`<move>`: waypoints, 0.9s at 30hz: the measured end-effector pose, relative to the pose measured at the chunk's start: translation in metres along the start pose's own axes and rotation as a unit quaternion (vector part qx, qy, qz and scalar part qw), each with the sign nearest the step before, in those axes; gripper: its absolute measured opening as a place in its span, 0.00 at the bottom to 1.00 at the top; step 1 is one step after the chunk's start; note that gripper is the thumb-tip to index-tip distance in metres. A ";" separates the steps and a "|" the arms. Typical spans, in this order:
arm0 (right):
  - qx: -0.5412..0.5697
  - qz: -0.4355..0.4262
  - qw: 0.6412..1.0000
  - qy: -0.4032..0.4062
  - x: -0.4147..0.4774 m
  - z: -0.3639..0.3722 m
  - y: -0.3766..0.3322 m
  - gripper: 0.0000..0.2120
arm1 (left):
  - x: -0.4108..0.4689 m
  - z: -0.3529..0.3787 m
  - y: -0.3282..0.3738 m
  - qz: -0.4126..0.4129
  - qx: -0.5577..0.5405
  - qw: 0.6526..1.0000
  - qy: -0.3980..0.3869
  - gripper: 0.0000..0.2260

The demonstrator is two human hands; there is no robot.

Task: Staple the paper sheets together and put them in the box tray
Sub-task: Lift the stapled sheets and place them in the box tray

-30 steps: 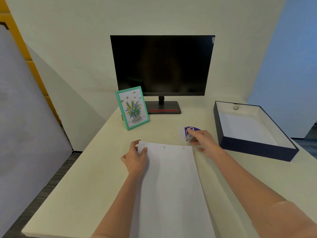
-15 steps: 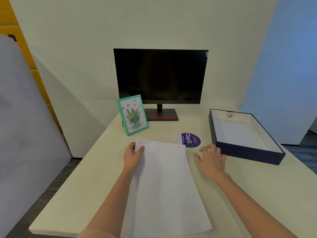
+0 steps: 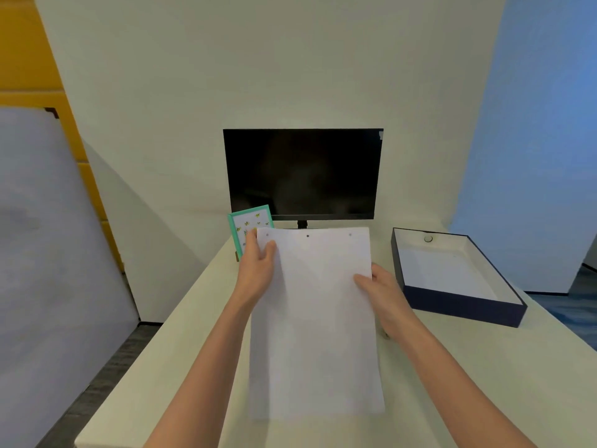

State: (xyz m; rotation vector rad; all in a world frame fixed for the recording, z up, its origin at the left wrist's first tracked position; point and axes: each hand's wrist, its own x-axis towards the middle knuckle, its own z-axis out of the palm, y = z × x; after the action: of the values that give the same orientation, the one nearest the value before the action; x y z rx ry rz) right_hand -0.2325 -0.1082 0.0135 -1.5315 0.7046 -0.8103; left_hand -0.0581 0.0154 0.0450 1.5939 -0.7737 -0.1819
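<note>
A stack of white paper sheets (image 3: pixel 318 324) is lifted off the desk, with three small marks along its top edge. My left hand (image 3: pixel 256 273) grips the upper left edge, thumb on top. My right hand (image 3: pixel 382 292) grips the right edge, thumb on the sheet and fingers behind it. The dark blue box tray (image 3: pixel 465 305) with a white inside stands to the right on the desk, apart from both hands. A small round object (image 3: pixel 428 239) lies in its far end. The stapler is hidden behind the paper.
A black monitor (image 3: pixel 303 173) stands at the back of the cream desk (image 3: pixel 181 367). A green picture frame (image 3: pixel 247 227) leans left of it, partly behind the paper. A large grey board (image 3: pixel 55 253) leans at the left.
My right hand left the purple stapler and took the paper's right edge. Both hands raised the sheets off the desk, which now cover the stapler and the monitor's base.
</note>
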 end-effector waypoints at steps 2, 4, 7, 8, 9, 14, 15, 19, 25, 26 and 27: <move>-0.027 -0.057 0.997 0.033 -0.008 0.006 -0.022 0.05 | -0.007 0.002 0.023 0.046 0.032 0.998 0.040 0.12; -0.034 -0.117 0.991 0.062 -0.019 0.011 -0.039 0.08 | -0.014 0.004 0.041 0.080 0.040 0.993 0.082 0.12; -0.028 -0.165 0.983 0.069 -0.036 0.017 -0.050 0.04 | -0.025 0.003 0.049 0.121 0.024 0.986 0.110 0.10; -0.030 -0.159 0.984 0.069 -0.041 0.019 -0.047 0.02 | -0.030 0.003 0.046 0.122 0.016 0.986 0.112 0.09; -0.034 -0.151 0.985 0.071 -0.045 0.021 -0.042 0.04 | -0.036 0.003 0.040 0.114 0.009 0.987 0.113 0.09; -0.042 -0.114 0.990 0.067 -0.052 0.029 -0.025 0.06 | -0.056 0.002 0.015 0.052 -0.018 0.992 0.112 0.12; -0.047 -0.115 0.990 0.069 -0.050 0.029 -0.025 0.07 | -0.057 0.002 0.013 0.041 -0.026 0.993 0.111 0.12; -0.046 -0.107 0.990 0.083 -0.049 0.030 -0.029 0.07 | -0.068 -0.001 -0.004 0.006 -0.052 0.994 0.095 0.11; -0.194 -0.191 0.947 0.169 -0.037 0.008 -0.061 0.38 | -0.065 -0.009 -0.005 0.039 -0.028 0.998 0.038 0.17; -0.285 -0.235 0.912 0.178 -0.033 0.000 -0.075 0.41 | -0.060 -0.013 0.000 0.058 -0.009 0.998 0.024 0.18; -0.368 -0.272 0.874 0.166 -0.030 -0.006 -0.093 0.42 | -0.055 -0.016 0.006 0.080 0.016 0.997 0.007 0.19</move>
State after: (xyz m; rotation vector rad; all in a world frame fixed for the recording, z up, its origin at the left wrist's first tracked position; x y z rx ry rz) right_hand -0.2558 -0.0771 0.1029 -2.3774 0.9071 -1.3454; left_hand -0.0933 0.0600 0.0369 1.5542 -0.8938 -0.0421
